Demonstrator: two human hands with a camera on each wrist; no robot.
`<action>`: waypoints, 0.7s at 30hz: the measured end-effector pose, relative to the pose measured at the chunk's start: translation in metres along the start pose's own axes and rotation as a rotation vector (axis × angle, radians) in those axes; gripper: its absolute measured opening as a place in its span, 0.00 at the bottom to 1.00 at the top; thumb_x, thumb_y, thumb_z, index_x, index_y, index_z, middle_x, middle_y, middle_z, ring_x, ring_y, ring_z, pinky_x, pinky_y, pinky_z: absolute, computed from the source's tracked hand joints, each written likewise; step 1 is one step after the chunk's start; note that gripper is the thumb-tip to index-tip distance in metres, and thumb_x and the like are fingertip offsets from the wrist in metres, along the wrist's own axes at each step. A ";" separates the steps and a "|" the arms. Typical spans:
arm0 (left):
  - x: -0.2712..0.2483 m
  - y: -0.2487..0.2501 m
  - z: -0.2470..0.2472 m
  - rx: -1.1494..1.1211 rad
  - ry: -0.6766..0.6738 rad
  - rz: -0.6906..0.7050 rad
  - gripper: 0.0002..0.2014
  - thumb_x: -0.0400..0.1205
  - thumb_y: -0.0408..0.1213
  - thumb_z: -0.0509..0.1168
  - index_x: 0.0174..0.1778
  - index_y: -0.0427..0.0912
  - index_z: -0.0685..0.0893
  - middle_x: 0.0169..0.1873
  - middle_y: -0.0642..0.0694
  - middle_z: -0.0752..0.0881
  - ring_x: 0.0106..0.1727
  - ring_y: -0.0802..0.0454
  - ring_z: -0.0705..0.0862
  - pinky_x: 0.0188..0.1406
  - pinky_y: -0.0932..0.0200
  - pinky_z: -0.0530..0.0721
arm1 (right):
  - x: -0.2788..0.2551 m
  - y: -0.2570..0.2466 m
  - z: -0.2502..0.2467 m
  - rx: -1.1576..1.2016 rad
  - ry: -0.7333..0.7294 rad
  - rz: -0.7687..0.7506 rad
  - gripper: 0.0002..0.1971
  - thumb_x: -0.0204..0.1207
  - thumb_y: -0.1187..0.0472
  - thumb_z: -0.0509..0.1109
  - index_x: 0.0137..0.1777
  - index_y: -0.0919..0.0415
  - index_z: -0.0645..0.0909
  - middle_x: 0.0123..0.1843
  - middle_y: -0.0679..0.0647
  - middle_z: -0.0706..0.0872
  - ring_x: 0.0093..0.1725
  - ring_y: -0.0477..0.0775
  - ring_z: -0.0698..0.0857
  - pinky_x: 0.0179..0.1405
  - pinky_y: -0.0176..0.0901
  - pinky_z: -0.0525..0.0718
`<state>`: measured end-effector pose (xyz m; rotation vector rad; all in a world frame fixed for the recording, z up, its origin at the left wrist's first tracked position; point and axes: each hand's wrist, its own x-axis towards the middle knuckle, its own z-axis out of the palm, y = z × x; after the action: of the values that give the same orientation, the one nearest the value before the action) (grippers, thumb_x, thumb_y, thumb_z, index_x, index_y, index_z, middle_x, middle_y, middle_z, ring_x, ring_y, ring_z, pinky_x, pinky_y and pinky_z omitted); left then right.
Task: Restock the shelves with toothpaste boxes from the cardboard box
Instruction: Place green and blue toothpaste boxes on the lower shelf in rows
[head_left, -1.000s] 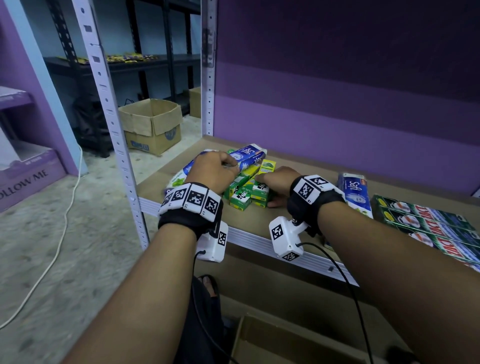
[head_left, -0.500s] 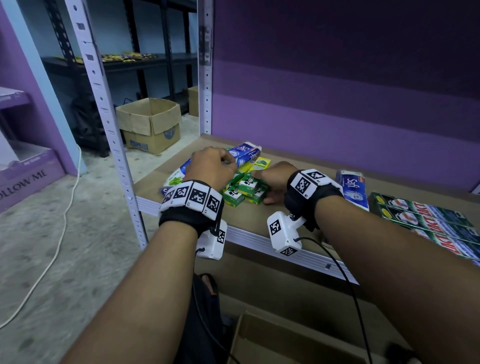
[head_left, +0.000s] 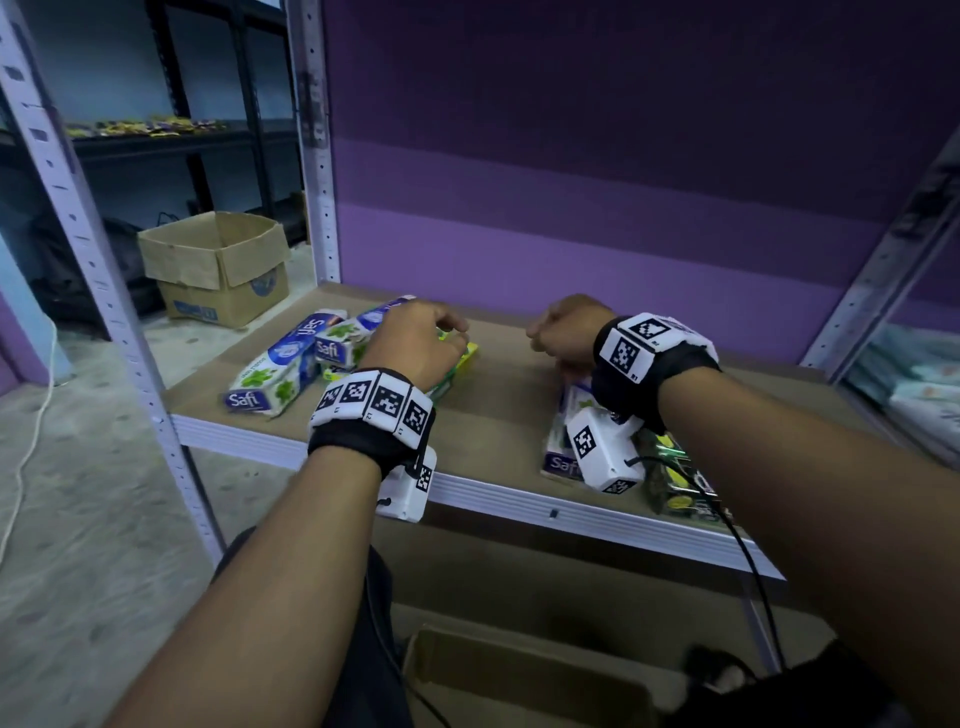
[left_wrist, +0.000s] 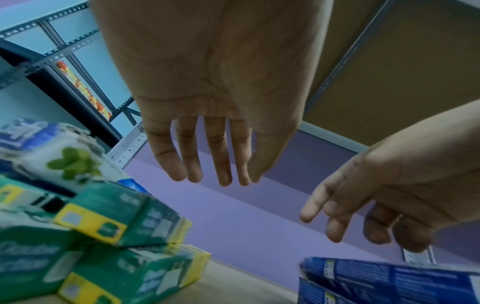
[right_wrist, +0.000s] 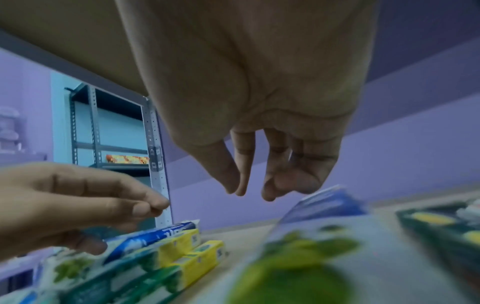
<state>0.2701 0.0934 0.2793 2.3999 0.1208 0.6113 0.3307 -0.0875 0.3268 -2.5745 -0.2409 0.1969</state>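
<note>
Head view: a person faces a wooden shelf with a purple back wall. The left hand hovers over a loose heap of toothpaste boxes at the shelf's left end, white and blue ones lying askew, small green and yellow ones partly hidden beneath the hand. The right hand hangs above bare shelf, near a blue and white box and dark green boxes lying flat on the right. A cardboard box sits open on the floor below, its contents out of sight.

Left wrist view: the left hand's fingers hang straight and relaxed, holding nothing, above stacked green and yellow boxes.

Right wrist view: the right hand's fingers droop loosely curled, thumb and forefinger tips close together with nothing between them. The picture is blurred lower down.

Both hands are empty, so the step in hand seems to be tidying the heap. To do it well, I would square the small green boxes into a neat stack first, labels facing forward, then lay the longer boxes parallel beside them. Pressing from both ends with flat palms should align the edges without crushing the thin card.
</note>
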 end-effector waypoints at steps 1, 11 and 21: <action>0.001 0.004 0.005 -0.009 -0.010 0.011 0.08 0.79 0.41 0.69 0.51 0.50 0.91 0.53 0.50 0.88 0.53 0.50 0.84 0.53 0.63 0.77 | -0.006 0.004 -0.007 -0.087 0.015 -0.006 0.14 0.79 0.59 0.66 0.61 0.63 0.85 0.61 0.61 0.87 0.57 0.65 0.87 0.60 0.58 0.87; 0.009 0.012 0.032 0.012 -0.227 0.043 0.08 0.77 0.36 0.73 0.50 0.51 0.89 0.50 0.51 0.88 0.53 0.53 0.85 0.58 0.60 0.81 | -0.023 0.043 -0.016 -0.422 -0.076 -0.045 0.22 0.81 0.48 0.66 0.75 0.45 0.75 0.77 0.49 0.75 0.79 0.58 0.65 0.76 0.51 0.72; 0.006 0.013 0.035 0.049 -0.307 0.058 0.09 0.77 0.33 0.73 0.49 0.50 0.89 0.49 0.50 0.89 0.52 0.53 0.86 0.57 0.61 0.82 | -0.020 0.054 -0.003 -0.210 -0.078 -0.040 0.21 0.71 0.46 0.75 0.64 0.48 0.81 0.62 0.49 0.83 0.59 0.54 0.85 0.38 0.33 0.87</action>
<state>0.2903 0.0645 0.2661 2.5198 -0.0659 0.2621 0.3186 -0.1387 0.3026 -2.7703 -0.3596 0.2709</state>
